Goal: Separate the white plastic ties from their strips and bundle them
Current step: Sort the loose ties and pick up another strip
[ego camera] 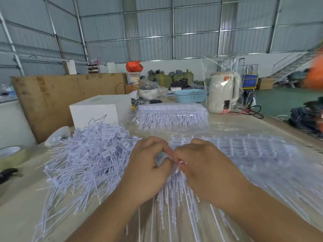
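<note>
While loose ties (87, 154) lie heaped leftward, left hand (146, 173) and right hand (204, 170) pinch one strip (172, 173) — fingertips meeting.

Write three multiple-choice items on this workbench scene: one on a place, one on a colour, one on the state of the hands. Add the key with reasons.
1. Where is the loose pile of ties?
A. left of the hands
B. inside the basket
C. on the white box

2. What colour is the basket?
A. red
B. blue
C. black

3. What are the left hand and right hand doing?
A. resting flat, apart
B. pinching a bunch of ties together
C. lifting the kettle

Key: 1 A, the heap lies on the table beside the left hand; 2 B, its lattice is light blue; 3 B, both sets of fingers curl round the bunch's top.
</note>
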`<state>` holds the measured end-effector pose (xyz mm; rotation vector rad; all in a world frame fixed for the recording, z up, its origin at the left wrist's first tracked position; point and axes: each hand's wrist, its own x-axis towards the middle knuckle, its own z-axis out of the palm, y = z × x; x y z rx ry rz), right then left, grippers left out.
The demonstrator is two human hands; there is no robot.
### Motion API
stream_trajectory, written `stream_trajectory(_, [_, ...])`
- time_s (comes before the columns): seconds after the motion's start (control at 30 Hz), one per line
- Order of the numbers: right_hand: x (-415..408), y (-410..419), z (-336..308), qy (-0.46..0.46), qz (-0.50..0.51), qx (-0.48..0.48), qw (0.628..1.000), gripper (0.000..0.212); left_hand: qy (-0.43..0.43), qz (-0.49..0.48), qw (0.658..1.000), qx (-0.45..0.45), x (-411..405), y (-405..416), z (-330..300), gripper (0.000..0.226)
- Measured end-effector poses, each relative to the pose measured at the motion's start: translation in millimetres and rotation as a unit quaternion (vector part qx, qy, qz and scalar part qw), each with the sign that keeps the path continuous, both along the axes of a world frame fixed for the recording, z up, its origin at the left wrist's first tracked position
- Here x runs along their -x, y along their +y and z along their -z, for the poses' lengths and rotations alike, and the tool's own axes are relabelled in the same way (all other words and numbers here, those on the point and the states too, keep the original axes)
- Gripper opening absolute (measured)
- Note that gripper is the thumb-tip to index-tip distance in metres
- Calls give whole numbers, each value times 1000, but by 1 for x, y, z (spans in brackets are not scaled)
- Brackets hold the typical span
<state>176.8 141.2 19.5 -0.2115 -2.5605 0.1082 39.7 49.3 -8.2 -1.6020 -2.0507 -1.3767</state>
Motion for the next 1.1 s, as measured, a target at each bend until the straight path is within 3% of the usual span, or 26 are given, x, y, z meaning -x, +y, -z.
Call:
stream_trajectory(0.07, [0,0,-2,31,26,-8,999,31,20,27,999,-10,-6,-3,-5,19])
stream_trajectory(0.17, [1,1,-1,18,55,18,998,17,2,60,997,38,-8,-8,-7,8])
stream_trajectory(0.4, [-1,-1,-4,10,86,21,996,16,-40,82,984,151,-2,-6,0,24])
stream_trajectory(0.47, [-2,-1,-4,7,89,16,996,21,-88,126,968,200,1,-5,-1,33])
stream_trajectory(0.53, [-2,0,-6,11,89,19,996,16,-184,152,951,198,4,-7,-7,26])
stream_trajectory(0.6, [-3,2,-7,14,85,32,996,9,-227,149,945,183,7,-9,-10,17])
stream_trajectory(0.73, [-5,2,-5,-7,65,63,996,7,-186,118,962,160,4,-11,-8,13])
stream_trajectory(0.83, [-7,6,-3,-33,65,56,996,23,-194,138,962,137,2,-13,-11,12])
stream_trajectory(0.97, [-6,8,-1,-94,50,25,994,26,-104,119,968,195,4,-15,-7,20])
stream_trajectory(1.1, [-5,4,-4,-75,73,-35,994,31,-109,134,948,267,7,-15,-6,32])
